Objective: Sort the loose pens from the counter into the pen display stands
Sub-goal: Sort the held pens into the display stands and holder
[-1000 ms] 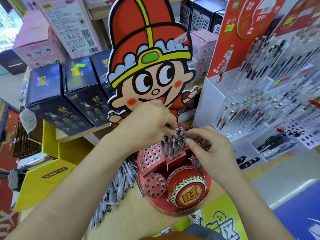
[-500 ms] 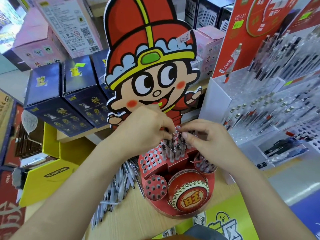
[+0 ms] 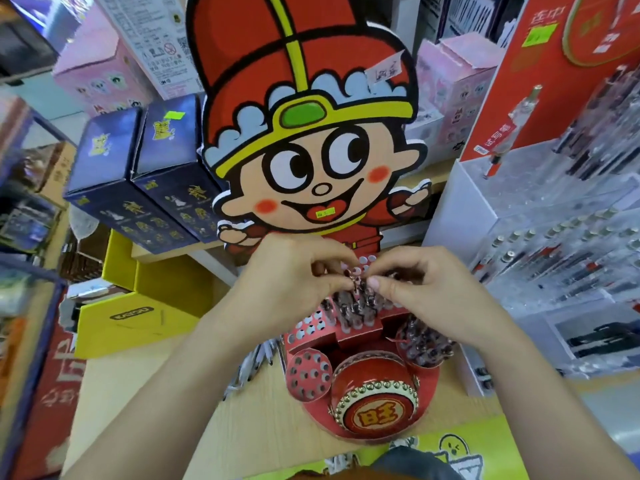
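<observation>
With our left hand (image 3: 294, 282) and right hand (image 3: 426, 292) curled, fingertips pinching the tops of the standing pens (image 3: 356, 306) in the red display stand (image 3: 381, 410), we judge the sorting about half done: its left holes gape and loose pens (image 3: 256, 362) lie on the counter (image 3: 194, 393) just left.

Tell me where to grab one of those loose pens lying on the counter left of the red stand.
Probably pinch a loose pen mid-barrel, from above and the left: they lie flat in a heap on the counter, and the red stand walls off their right side. The left hand is nearer.
</observation>
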A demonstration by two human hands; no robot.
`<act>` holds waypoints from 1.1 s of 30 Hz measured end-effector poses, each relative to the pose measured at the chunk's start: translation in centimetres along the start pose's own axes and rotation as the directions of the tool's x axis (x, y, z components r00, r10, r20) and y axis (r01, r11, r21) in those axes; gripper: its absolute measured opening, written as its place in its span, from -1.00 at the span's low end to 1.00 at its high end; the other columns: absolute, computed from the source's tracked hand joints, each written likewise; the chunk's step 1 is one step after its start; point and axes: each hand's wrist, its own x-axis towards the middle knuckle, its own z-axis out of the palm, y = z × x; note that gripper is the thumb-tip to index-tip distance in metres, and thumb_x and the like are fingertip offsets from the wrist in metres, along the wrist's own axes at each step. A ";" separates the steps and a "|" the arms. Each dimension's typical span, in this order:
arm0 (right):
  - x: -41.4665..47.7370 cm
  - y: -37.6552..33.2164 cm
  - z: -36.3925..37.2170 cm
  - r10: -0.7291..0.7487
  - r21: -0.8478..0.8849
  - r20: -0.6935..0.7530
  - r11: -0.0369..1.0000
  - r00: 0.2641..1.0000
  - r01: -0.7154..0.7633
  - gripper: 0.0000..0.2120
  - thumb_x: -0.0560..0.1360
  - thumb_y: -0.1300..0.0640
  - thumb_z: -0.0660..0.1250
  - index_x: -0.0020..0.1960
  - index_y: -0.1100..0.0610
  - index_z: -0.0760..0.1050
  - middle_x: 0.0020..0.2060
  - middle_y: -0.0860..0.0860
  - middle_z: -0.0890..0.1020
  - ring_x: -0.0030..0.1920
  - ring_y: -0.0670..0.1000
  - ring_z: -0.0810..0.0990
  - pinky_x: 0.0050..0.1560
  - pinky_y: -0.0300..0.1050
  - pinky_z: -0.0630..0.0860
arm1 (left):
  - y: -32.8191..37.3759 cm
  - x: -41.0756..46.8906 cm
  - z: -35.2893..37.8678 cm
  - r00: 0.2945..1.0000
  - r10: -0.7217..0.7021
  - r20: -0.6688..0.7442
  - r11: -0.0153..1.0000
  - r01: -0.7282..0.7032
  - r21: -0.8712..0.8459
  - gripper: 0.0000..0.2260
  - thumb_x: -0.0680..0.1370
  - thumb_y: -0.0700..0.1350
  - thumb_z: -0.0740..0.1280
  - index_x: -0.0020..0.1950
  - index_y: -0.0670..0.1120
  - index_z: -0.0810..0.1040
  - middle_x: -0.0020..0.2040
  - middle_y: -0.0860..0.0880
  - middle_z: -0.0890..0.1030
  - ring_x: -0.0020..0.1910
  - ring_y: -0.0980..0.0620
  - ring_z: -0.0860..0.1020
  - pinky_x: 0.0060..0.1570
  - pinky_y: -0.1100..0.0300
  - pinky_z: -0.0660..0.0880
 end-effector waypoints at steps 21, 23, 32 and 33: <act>-2.7 -7.6 8.5 -0.310 -0.035 -0.140 0.951 0.940 0.308 -0.85 0.51 0.14 0.33 0.01 0.01 0.64 -0.12 -0.19 0.67 -0.04 -0.14 0.63 -0.06 -0.37 0.49 | -9.7 -14.7 -1.7 0.637 -0.653 -0.410 0.757 0.571 -0.319 -0.88 0.52 -0.13 0.40 -0.16 0.08 0.64 -0.32 0.17 0.63 -0.30 0.19 0.55 -0.22 0.14 0.49; -2.5 -7.3 12.3 -0.198 0.003 -0.101 0.980 0.975 0.199 -0.86 0.53 0.17 0.34 0.01 -0.02 0.63 -0.12 -0.19 0.67 -0.06 -0.17 0.63 -0.06 -0.38 0.50 | -13.2 -17.2 -0.8 0.646 -0.700 -0.305 0.710 0.675 -0.199 -0.92 0.51 -0.12 0.41 -0.01 0.01 0.65 -0.16 0.07 0.66 -0.15 0.05 0.58 -0.15 0.13 0.47; -1.5 0.7 27.3 0.386 -0.232 -0.071 0.891 0.920 -0.391 -0.57 0.53 0.12 0.35 0.38 0.10 0.41 0.23 0.03 0.57 0.25 0.07 0.53 0.26 -0.04 0.44 | -25.3 -25.4 4.5 0.599 -0.785 0.157 0.607 0.695 0.385 0.12 0.28 0.38 0.42 0.55 -0.10 -0.14 0.53 -0.14 0.01 0.48 -0.18 0.05 0.37 -0.03 0.22; -1.7 1.2 28.2 0.395 -0.320 -0.072 0.861 0.916 -0.396 -0.55 0.54 0.10 0.33 0.41 0.10 0.37 0.28 0.05 0.53 0.29 0.09 0.49 0.27 -0.05 0.42 | -25.8 -25.9 5.0 0.592 -0.788 0.170 0.606 0.695 0.387 0.15 0.26 0.38 0.44 0.55 -0.09 -0.17 0.53 -0.14 0.00 0.47 -0.19 0.06 0.36 -0.03 0.24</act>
